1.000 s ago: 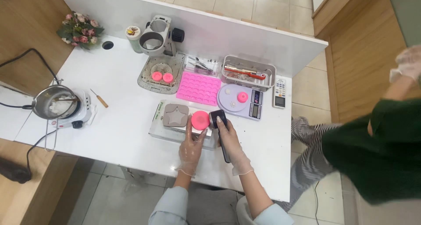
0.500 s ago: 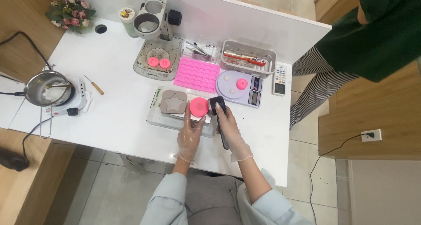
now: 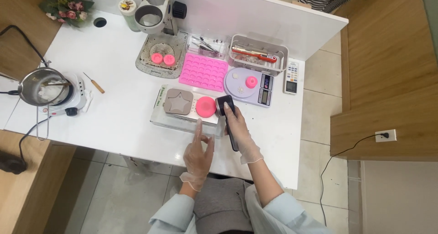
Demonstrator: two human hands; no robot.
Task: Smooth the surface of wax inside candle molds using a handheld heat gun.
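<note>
1. 1 white table, and both gloved hands are over its near edge.
2. 1 microscope, far up and left of the left hand, with 2 small pink round pieces on its grey base.
3. 1 metal pot on a small white hotplate, way off to the left of the left hand.
4. 1 clear tray, right ahead of the left hand's fingertips. On it: 1 grey star-shaped mold and 1 pink round mold, side by side.
5. 1 pink silicone mold sheet, beyond the tray, lots of small cavities.
6. 1 round kitchen scale, just past the right hand, with 1 little pink piece on its plate.
7. 1 clear bin behind the scale, with 1 red tool lying in it.
8. 1 bunch of flowers, far corner, up left.
9. Left hand: fingers loosely extended and close together, tips at the tray's near edge, holding nothing.
10. Right hand: wrapped around 1 black handheld tool, whose head sits just beside the pink round mold, to its right.
11. 1 white remote, right of the scale.
12. 1 small pick with a wooden handle, well left of the left hand.
</note>
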